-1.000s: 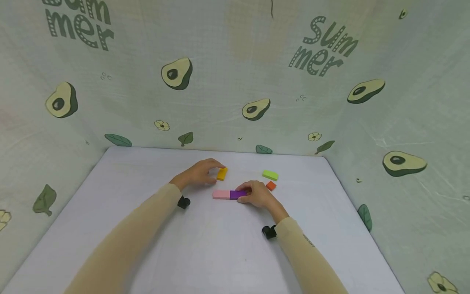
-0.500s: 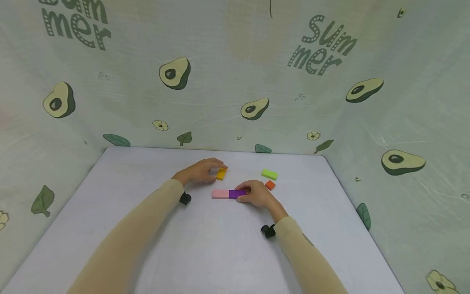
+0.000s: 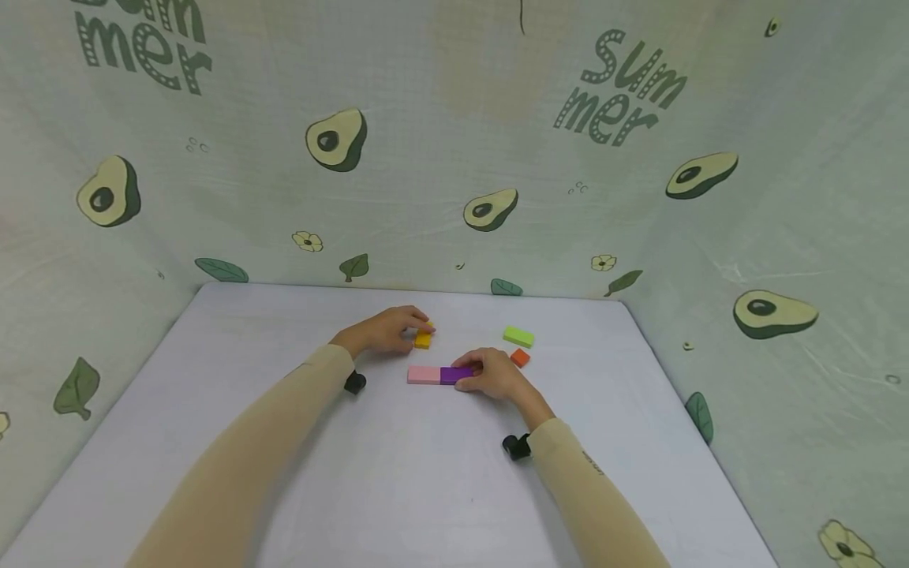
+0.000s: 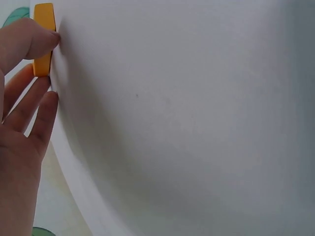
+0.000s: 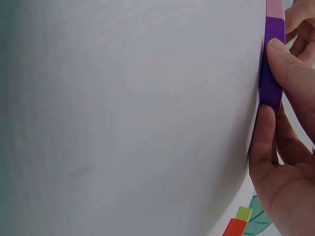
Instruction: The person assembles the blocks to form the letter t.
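Observation:
In the head view my left hand (image 3: pixel 383 331) pinches a yellow-orange block (image 3: pixel 423 341) by its sides. The left wrist view shows the thumb on the near face of this block (image 4: pixel 43 64) and fingers behind it. My right hand (image 3: pixel 500 374) grips a flat purple block (image 3: pixel 453 376), thumb on the near side and fingers on the far side. Against the left end of the purple block lies a pink block (image 3: pixel 424 375), the two forming one straight row on the white table. In the right wrist view, a fingertip touches the purple block's (image 5: pixel 270 93) near end.
Behind my right hand lie a small orange-red block (image 3: pixel 521 358) and a lime green block (image 3: pixel 518 337). A cloth printed with avocados (image 3: pixel 337 140) hangs around the back and sides of the white table (image 3: pixel 398 489). Each wrist carries a small black camera (image 3: pixel 516 446).
My left hand has closed in on the yellow-orange block, which has turned from a slant to nearly straight. The right hand and the pink and purple row stay in place.

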`<state>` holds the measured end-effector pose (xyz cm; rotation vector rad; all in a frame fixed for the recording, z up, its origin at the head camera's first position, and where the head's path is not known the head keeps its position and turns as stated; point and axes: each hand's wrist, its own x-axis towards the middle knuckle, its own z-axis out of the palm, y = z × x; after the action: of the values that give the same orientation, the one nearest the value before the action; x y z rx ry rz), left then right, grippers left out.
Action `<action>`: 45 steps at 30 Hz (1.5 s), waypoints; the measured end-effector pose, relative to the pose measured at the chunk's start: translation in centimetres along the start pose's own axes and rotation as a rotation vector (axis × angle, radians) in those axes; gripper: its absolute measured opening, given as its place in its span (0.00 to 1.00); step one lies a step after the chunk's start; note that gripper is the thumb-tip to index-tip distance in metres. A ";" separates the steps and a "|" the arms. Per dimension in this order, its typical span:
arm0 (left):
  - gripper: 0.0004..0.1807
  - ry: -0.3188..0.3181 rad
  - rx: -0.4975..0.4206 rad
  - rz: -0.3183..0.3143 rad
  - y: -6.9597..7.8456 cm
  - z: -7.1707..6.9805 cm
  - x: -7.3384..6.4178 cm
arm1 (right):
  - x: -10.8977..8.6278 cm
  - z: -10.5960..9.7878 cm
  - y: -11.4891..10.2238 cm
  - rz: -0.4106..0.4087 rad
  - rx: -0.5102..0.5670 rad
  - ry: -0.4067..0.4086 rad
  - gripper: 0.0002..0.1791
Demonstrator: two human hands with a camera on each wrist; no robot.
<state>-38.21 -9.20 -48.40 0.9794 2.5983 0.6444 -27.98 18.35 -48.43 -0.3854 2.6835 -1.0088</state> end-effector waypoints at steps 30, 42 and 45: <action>0.23 0.070 -0.027 0.062 0.3 0.2 -0.5 | -0.1 0.0 -0.3 0.008 0.008 -0.005 0.16; 0.22 0.058 -0.031 0.132 1.5 0.6 -0.4 | 0.0 -0.1 0.0 -0.004 -0.001 -0.010 0.16; 0.22 0.045 -0.028 0.137 1.8 0.7 -0.4 | 0.0 0.0 -0.1 -0.001 0.003 -0.007 0.16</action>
<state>-36.67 -8.03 -48.11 1.1539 2.5702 0.7431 -27.95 18.33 -48.35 -0.3890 2.6754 -1.0098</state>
